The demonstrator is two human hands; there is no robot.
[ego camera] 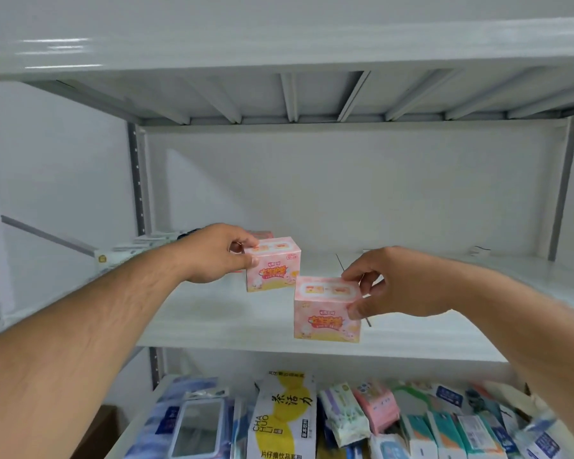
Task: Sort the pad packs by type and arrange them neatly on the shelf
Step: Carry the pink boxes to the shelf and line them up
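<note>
Packs behind the left hand (212, 253) are mostly hidden. Each hand pinches a pink pack (272, 265) by its top edge; right hand (388, 286) grips the nearer pack (325, 309) above the shelf (212, 319).

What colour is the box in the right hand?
Pale pink box, yellow along the bottom; head view shows it.

The 2 boxes (272, 265) (327, 309) are pale pink with yellow bases, orange lettering and white cartoon shapes; the shelf (246, 319) is plain white; below, a white pack (284, 419) bears yellow blobs and black characters; neighbouring packs (444, 429) show teal, blue and pink.
</note>
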